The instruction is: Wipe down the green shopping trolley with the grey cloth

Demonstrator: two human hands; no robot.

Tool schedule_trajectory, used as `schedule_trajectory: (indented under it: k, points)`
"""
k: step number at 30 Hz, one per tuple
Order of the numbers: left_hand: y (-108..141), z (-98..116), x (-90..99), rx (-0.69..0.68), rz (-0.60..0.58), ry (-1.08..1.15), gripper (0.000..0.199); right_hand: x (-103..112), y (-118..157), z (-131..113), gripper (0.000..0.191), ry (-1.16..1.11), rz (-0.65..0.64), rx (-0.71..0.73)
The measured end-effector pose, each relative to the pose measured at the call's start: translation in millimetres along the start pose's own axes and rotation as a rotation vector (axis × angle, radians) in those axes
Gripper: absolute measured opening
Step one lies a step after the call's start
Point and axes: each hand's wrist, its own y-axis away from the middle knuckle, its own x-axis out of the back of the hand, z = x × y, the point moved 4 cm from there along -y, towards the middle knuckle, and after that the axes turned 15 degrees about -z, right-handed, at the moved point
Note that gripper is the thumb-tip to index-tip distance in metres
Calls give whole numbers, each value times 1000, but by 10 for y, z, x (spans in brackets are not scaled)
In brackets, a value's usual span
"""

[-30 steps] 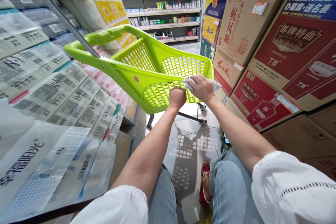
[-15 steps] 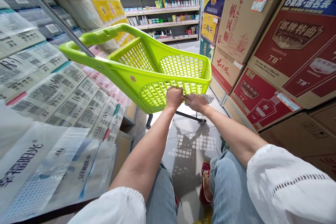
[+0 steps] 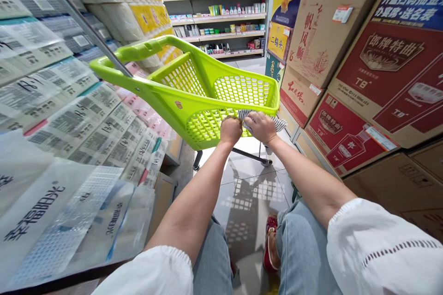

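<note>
A bright green plastic shopping cart [image 3: 204,101] stands across the aisle ahead of me, its lattice side facing me. My left hand [image 3: 231,130] is closed in a fist against that lattice; what its fingers hold is hidden. Just right of it, my right hand [image 3: 261,126] presses a striped cloth [image 3: 280,124] to the cart's side near the front end. The cloth shows above the fingers and sticks out to the right of the hand. Both arms reach forward over my bent knees.
Plastic-wrapped packs [image 3: 93,115] are stacked along the left. Printed cardboard boxes [image 3: 377,55] rise on the right. Shelves of small bottles and cartons [image 3: 221,16] stand at the back. A metal pole [image 3: 79,18] slants across the upper left. Grey tiled floor [image 3: 254,179] lies below the cart.
My right hand has moved slightly up along the cart's side, and more of the striped cloth shows. My left hand stays at the same spot. The view has shifted a little.
</note>
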Motion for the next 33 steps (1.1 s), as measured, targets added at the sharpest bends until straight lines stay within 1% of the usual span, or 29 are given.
schedule_trajectory:
  k: [4, 6, 8, 10, 14, 17, 19, 21, 22, 24, 26, 27, 28, 30, 33]
  points:
    - [0, 0, -1, 17, -13, 1, 36, -356, 167, -141, 33, 14, -199, 61]
    - [9, 3, 8, 16, -1, 5, 41, -441, 207, -177, 33, 8, -274, 85]
    - [15, 2, 16, 13, 5, 4, 42, -435, 192, -177, 32, 1, -292, 100]
    - [15, -2, 20, 5, 5, 0, 40, -337, 125, -135, 32, -10, -241, 78]
    - [10, -18, 18, -10, 11, -6, 31, 9, -46, 4, 31, -65, -59, -8]
    - [29, -30, 14, -18, 21, 4, 34, 282, -125, 86, 32, -123, 69, -74]
    - [54, -26, 37, -46, 22, 22, 38, 441, -161, 120, 32, -162, 122, -112]
    - [80, -15, 118, -82, 47, 37, 40, 581, -200, 137, 32, -199, 154, -140]
    - [88, -10, 188, -92, 82, 43, 41, 645, -224, 144, 32, -219, 172, -162]
    - [88, -10, 376, -84, 197, 63, 40, 751, -276, 164, 34, -259, 214, -243]
    - [59, -21, 569, -46, 333, 104, 34, 807, -338, 168, 36, -292, 234, -334]
    - [29, -19, 639, -47, 373, 126, 32, 810, -372, 152, 36, -302, 222, -359]
    - [-11, -15, 680, -52, 385, 142, 31, 798, -407, 126, 36, -307, 196, -368]
    - [-104, 3, 683, -75, 336, 145, 28, 744, -464, 53, 35, -299, 124, -355]
    - [-199, 6, 596, -68, 249, 107, 24, 656, -491, -22, 35, -255, 53, -353]
